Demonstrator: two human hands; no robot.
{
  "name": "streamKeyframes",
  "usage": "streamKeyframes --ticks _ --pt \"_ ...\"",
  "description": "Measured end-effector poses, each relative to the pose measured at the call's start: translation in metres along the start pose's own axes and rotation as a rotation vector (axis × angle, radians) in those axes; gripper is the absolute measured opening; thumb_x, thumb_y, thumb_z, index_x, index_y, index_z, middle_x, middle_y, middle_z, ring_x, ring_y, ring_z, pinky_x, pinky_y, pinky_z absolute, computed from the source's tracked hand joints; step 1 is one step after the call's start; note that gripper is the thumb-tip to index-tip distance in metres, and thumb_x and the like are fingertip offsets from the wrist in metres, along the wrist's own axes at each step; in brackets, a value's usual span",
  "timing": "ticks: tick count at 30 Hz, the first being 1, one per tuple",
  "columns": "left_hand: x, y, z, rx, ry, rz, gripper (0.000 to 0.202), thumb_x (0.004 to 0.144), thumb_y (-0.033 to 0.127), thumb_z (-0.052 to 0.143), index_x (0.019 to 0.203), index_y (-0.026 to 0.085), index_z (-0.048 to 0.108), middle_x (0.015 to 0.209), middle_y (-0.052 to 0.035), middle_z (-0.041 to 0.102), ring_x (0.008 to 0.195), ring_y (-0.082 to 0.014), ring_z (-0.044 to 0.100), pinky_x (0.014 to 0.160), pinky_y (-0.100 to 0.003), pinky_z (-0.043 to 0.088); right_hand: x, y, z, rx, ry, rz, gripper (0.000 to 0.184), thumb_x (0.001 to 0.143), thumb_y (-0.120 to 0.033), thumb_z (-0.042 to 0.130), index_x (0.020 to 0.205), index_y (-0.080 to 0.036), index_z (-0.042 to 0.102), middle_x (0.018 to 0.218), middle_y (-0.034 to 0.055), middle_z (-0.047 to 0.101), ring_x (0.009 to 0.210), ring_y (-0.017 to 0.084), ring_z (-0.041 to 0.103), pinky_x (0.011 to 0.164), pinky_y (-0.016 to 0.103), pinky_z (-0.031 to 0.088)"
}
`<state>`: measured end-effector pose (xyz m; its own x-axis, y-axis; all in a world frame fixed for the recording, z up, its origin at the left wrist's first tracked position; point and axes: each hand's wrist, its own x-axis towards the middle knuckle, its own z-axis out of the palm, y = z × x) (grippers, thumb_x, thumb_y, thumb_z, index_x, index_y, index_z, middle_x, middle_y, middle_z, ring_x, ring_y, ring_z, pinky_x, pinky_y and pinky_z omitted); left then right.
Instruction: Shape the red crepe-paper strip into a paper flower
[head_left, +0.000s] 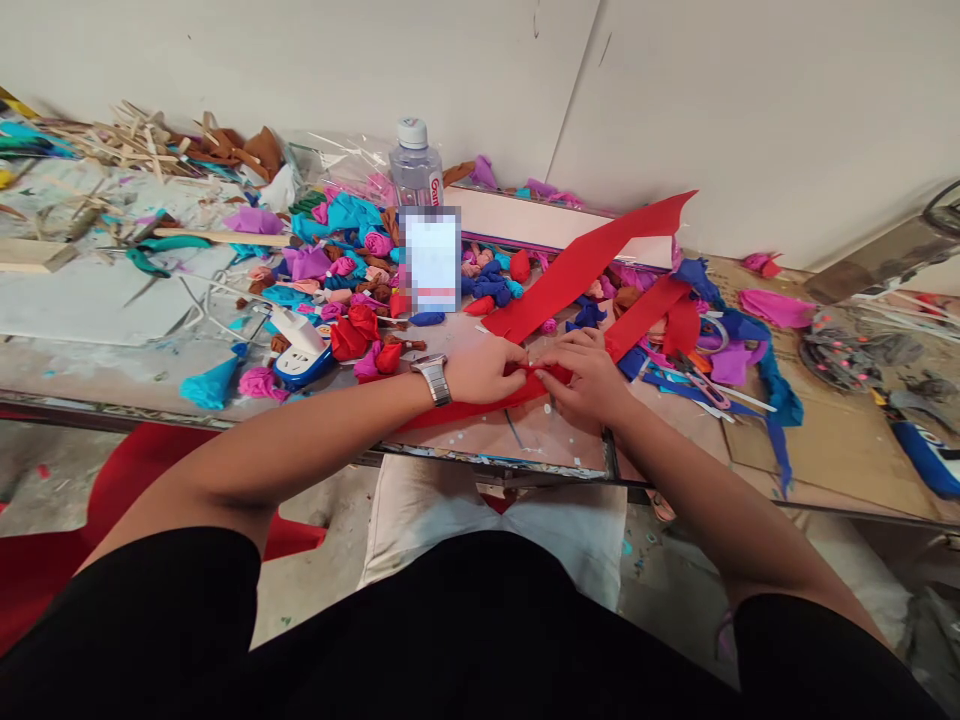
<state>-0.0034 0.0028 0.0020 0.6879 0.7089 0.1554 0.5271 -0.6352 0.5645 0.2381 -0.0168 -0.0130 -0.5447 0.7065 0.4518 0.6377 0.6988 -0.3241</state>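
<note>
At the front edge of the table, my left hand (484,372), with a metal watch (432,380) on its wrist, is closed in a pinch on a red crepe paper strip (450,412). Facing it, my right hand (583,378) pinches the same strip with bent fingers. The fingertips of both hands nearly meet, and part of the paper is hidden under them. Just beyond lies a long loose red strip (589,258), with a shorter red piece (646,318) to its right. Several rolled paper flowers (352,332) in red, pink and blue lie beyond my left wrist.
A clear bottle (415,165) stands at the back, behind a lit, blurred phone screen (431,260). A power strip (302,355) sits left of my wrist. Pink-handled scissors (705,388) lie at right near cardboard (832,440). Green pliers (161,250) and wood scraps (142,140) lie far left.
</note>
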Motion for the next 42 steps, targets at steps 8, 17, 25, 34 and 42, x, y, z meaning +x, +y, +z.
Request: streamKeyframes --ticks 8,17,25,34,42 --pt "0.003 -0.004 -0.002 -0.009 -0.069 -0.026 0.028 0.085 0.025 0.051 0.082 0.017 0.078 0.067 -0.0019 0.068 0.061 -0.0143 0.048 0.063 -0.032 0.032 -0.001 0.004 0.002 0.003 0.012 -0.006 0.015 0.104 -0.035 0.067 0.107 -0.032 0.082 0.106 0.0014 0.087 0.107 0.028 0.074 0.108 0.054 0.038" --pt "0.005 -0.006 -0.003 -0.042 -0.104 -0.039 0.03 0.09 0.022 0.046 0.085 0.017 0.075 0.075 -0.0017 0.07 0.069 -0.0155 0.055 0.069 -0.031 0.038 -0.001 0.006 0.002 -0.008 0.0 -0.026 0.02 0.107 -0.039 0.065 0.108 -0.034 0.084 0.103 0.0009 0.088 0.104 0.026 0.075 0.106 0.053 0.038" --pt "0.005 -0.003 -0.005 -0.081 -0.069 -0.077 0.033 0.09 0.02 0.046 0.086 0.016 0.078 0.074 -0.0014 0.071 0.068 -0.0149 0.055 0.069 -0.03 0.04 -0.001 0.003 0.0 0.02 0.021 -0.081 0.02 0.106 -0.033 0.066 0.114 -0.034 0.084 0.109 0.0011 0.087 0.103 0.026 0.076 0.106 0.053 0.04" --pt "0.003 0.004 -0.007 -0.041 -0.049 -0.074 0.03 0.09 0.029 0.051 0.072 0.015 0.07 0.062 -0.0003 0.059 0.06 -0.0118 0.041 0.064 -0.031 0.028 -0.001 0.005 0.001 -0.01 0.073 -0.099 0.018 0.104 -0.031 0.068 0.112 -0.031 0.083 0.103 0.002 0.088 0.098 0.025 0.075 0.101 0.051 0.044" --pt "0.003 0.0 -0.004 -0.038 -0.062 -0.038 0.032 0.091 0.031 0.052 0.066 0.016 0.064 0.057 0.0014 0.051 0.057 -0.0109 0.038 0.063 -0.032 0.025 0.0 0.002 0.001 -0.033 0.083 -0.106 0.013 0.103 -0.03 0.069 0.106 -0.029 0.081 0.101 0.0007 0.088 0.098 0.026 0.075 0.099 0.051 0.041"
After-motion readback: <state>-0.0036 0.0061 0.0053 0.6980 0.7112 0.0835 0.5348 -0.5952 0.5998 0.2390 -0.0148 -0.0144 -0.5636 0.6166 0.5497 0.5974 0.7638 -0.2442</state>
